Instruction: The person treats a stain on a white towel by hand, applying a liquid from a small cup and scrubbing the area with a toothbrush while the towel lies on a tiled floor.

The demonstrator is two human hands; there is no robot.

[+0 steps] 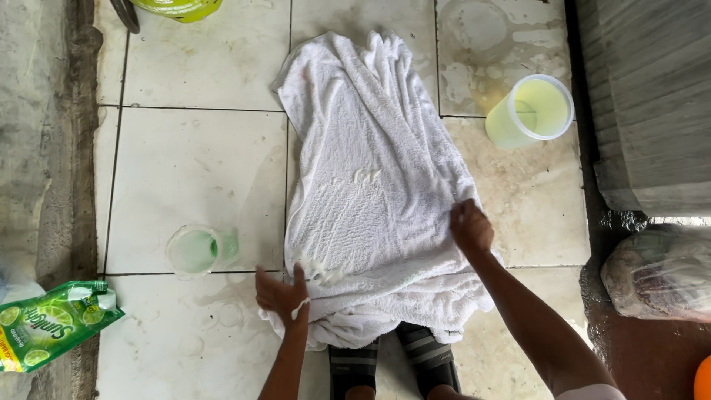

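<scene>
Soap suds sit on the white towel [370, 185], which lies spread lengthwise on the wet tiled floor [192, 163] in front of you, its near end bunched up over your striped sandals [392, 363]. Your left hand [280, 294] rests at the near left corner of the towel, fingers spread fairly wide and flat, pinching nothing that shows, with a smear of white lather across the wrist and a blob of foam just beside it on the cloth. Your right hand [469, 226] presses down on the right edge of the towel, fingers curled under; you seem to be bearing on the cloth, though whether a fold is gripped inside that hand cannot be told. Judging from the foam and the wet tiles, you are in the scrubbing stage of a hand wash, working soap into the near part of the fabric. The next stroke calls for both palms pushing the lather up the cloth while the bunched end stays pinned, so the towel does not slide. Near your left hand stands a clear cup [196, 250] with a green tint, and a green soap pouch [52, 322] lies at the left edge; a pale yellow jug [532, 111] stands well apart on the right.
</scene>
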